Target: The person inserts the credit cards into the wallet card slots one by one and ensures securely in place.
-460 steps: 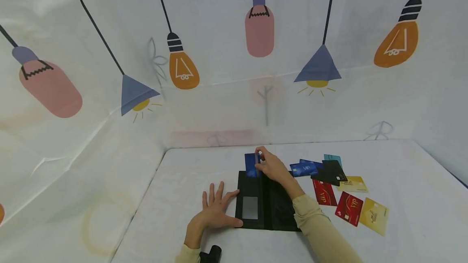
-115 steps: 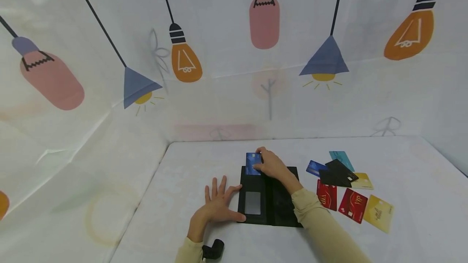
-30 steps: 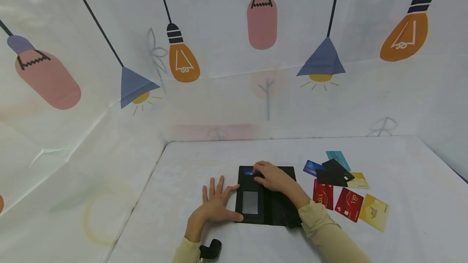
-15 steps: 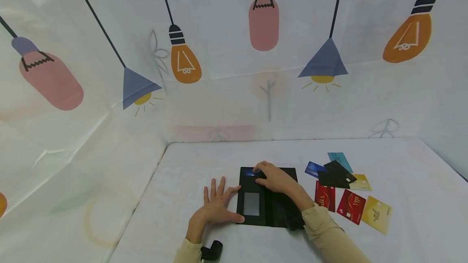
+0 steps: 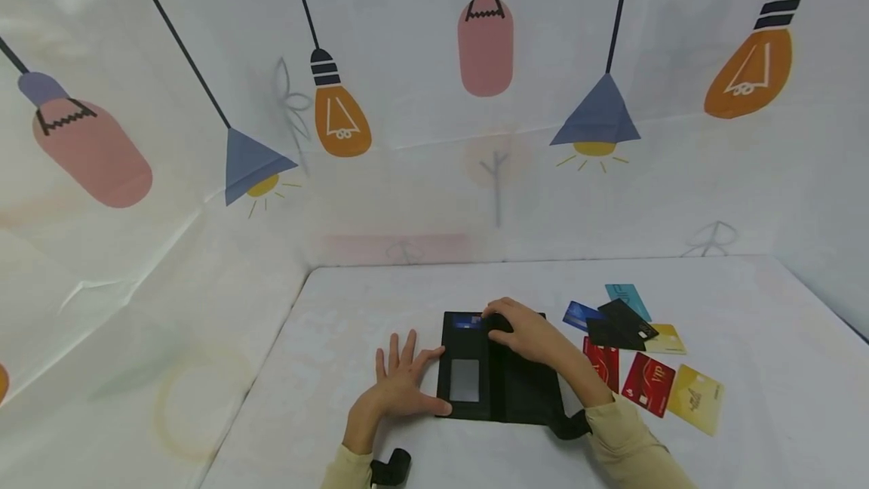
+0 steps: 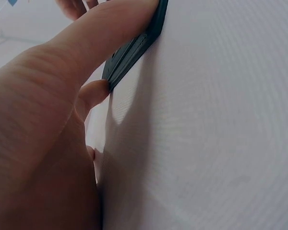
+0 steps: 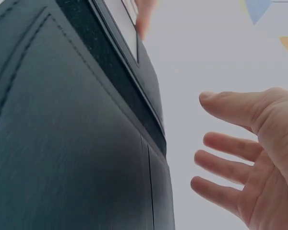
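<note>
A black wallet (image 5: 465, 347) lies open and flat on the white table. The top strip of a blue card (image 5: 466, 321) shows in the upper slot of its left panel, above a clear window. My left hand (image 5: 400, 387) is spread beside it, thumb and index finger touching the left edge; the left wrist view shows these fingertips against the wallet's side (image 6: 129, 57). Over the upper right part is my right hand (image 5: 528, 332), which holds nothing. In the right wrist view its fingers (image 7: 221, 165) are extended and apart from the wallet.
Right of the wallet lie a blue card (image 5: 581, 315), a teal card (image 5: 626, 294), overlapping black cards (image 5: 611, 334), red cards (image 5: 649, 383) and yellow cards (image 5: 696, 398). A black wrist-camera mount (image 5: 391, 466) is by the left sleeve. A lamp-print sheet (image 5: 407, 202) rises behind the table.
The blue card pinched above the wallet 3.8 s ago now sits in the slot. My right hand has released it and drawn back right. The left hand keeps its place.
</note>
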Demonstrator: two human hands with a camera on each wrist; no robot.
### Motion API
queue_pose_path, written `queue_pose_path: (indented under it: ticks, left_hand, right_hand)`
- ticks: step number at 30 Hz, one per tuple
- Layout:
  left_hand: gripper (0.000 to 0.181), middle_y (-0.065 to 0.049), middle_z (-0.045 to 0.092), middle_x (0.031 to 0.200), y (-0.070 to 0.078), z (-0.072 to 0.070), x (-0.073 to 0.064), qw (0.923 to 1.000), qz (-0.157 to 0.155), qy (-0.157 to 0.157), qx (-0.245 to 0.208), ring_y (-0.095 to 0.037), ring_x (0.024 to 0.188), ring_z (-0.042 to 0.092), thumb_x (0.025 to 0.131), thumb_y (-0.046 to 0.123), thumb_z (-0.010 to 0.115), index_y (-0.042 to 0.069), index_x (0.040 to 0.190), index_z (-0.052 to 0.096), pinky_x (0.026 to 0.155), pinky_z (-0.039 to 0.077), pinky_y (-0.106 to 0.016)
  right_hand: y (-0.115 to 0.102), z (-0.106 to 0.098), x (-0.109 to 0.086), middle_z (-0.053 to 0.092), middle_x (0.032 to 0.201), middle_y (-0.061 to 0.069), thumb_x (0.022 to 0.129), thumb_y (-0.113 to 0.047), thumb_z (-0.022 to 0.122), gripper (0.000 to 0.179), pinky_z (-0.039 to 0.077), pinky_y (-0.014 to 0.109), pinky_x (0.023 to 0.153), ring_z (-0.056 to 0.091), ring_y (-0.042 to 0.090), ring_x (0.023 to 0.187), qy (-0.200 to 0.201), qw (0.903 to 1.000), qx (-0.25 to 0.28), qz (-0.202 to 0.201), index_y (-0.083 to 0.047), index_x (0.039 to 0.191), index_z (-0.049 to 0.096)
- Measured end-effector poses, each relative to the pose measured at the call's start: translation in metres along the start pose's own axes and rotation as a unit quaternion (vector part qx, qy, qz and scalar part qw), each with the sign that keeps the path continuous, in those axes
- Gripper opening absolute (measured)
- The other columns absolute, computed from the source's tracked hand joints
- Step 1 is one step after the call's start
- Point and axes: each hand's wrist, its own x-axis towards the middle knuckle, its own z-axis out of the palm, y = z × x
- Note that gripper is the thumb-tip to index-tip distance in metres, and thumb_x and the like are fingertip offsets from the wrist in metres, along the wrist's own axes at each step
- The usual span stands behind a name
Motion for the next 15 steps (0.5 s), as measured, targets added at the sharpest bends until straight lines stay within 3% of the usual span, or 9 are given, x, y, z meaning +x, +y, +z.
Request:
queue_pose_path:
  ticks: [6,15]
  left_hand:
    - [0.092,-0.022,-0.001,0.164,0.000,0.002,0.000,1.0000,0.004,0.001,-0.002,-0.049,0.147,-0.016,0.071,0.057,0.081,0.029,0.148,0.041,0.111,-0.013,-0.070]
    - [0.092,-0.023,-0.002,0.164,-0.002,0.001,0.001,0.9999,0.009,0.003,-0.009,-0.048,0.147,-0.018,0.071,0.057,0.081,0.028,0.148,0.041,0.110,-0.016,-0.069]
  right_hand:
    - [0.015,-0.007,-0.016,0.058,0.134,0.013,0.095,-0.016,0.067,0.030,0.042,0.053,0.106,0.054,0.033,0.127,0.023,0.9997,0.000,0.011,-0.010,0.123,0.062]
    - [0.036,-0.030,-0.027,0.055,0.136,0.018,0.095,-0.014,0.066,0.033,0.040,0.059,0.105,0.048,0.040,0.131,0.053,0.9967,0.004,0.061,-0.006,0.126,0.058]
